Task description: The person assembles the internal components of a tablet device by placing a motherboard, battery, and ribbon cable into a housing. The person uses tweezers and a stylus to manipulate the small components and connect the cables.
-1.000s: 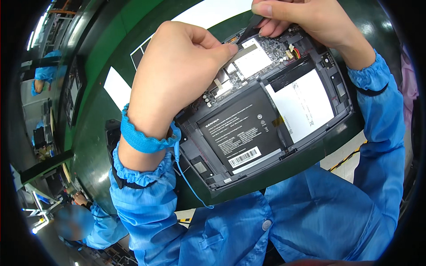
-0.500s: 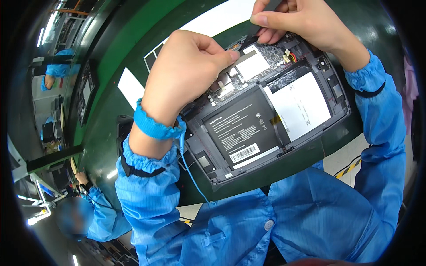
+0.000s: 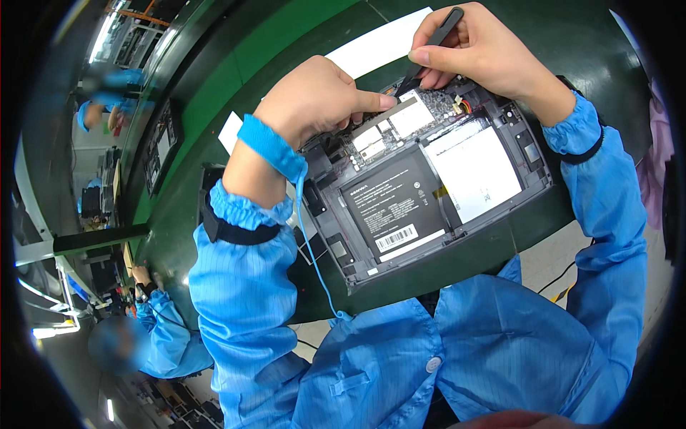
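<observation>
An opened tablet-like device (image 3: 355, 280) lies tilted on the green table, its inside facing up. Within its dark frame are a black battery pack (image 3: 382, 207), a white-covered pack (image 3: 475, 175) and, along the far side, a circuit board (image 3: 394, 134) with pale metal shields. My left hand (image 3: 314, 96) is closed over the board's far left part, thumb stretched along its far edge; the curled fingers are mostly hidden. In my right hand (image 3: 475, 53) black tweezers (image 3: 448, 27) are pinched, tip down at the board's far edge near my left thumb.
A white sheet (image 3: 379, 44) lies beyond the device. A blue wrist-strap cord (image 3: 309, 243) runs from my left wrist to my coat. Another opened device (image 3: 163, 146) lies farther left. A co-worker in a blue sleeve (image 3: 168, 332) sits at lower left, others at far left.
My left hand has shifted slightly right and down, its thumb now straighter along the board's edge. The tweezers stand a little more upright. The whole view has shifted slightly.
</observation>
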Tool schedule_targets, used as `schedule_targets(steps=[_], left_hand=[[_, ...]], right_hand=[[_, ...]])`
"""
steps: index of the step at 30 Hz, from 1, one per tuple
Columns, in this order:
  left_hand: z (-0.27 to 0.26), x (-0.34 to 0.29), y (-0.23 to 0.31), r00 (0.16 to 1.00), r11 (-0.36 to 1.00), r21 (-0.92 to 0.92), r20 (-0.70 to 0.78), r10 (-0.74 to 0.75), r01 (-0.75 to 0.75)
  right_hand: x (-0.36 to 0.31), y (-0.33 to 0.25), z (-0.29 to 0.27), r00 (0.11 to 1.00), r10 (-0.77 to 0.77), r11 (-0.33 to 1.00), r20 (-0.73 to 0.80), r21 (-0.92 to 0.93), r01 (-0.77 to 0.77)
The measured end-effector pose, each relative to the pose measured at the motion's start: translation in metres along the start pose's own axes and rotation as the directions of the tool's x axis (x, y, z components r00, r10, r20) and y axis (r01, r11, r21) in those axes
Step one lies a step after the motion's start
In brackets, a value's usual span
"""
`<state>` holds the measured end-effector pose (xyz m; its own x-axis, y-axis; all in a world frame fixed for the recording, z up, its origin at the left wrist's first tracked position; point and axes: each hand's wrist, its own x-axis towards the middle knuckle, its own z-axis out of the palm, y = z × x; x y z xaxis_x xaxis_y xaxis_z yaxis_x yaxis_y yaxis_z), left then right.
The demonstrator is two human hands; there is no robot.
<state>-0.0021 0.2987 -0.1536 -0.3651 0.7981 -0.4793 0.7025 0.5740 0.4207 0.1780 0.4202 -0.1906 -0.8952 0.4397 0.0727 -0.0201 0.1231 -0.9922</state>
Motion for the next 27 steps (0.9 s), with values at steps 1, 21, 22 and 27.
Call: schedule_targets(steps=[1,21,22,27], left_hand=[[-0.002,0.001,0.001,0.999,1.000,0.007,0.040,-0.017,0.017],[0.053,-0.171,-0.111,0.714,0.945,0.163,-0.623,0.321,-0.282],[0.069,-0.177,-0.124,0.725,0.950,0.176,-0.616,0.309,-0.256],[0.105,-0.178,-0.146,0.672,0.960,0.210,-0.685,0.279,-0.185]], right_hand=[[-0.001,0.001,0.000,1.000,-0.024,1.000,-0.005,0.010,0.024],[-0.004,-0.012,0.006,0.972,-0.116,0.987,-0.206,-0.131,0.090],[-0.007,-0.020,0.017,0.973,-0.154,0.983,-0.173,-0.123,0.134],[-0.014,-0.045,0.129,0.998,-0.061,0.965,0.015,-0.255,0.062]])
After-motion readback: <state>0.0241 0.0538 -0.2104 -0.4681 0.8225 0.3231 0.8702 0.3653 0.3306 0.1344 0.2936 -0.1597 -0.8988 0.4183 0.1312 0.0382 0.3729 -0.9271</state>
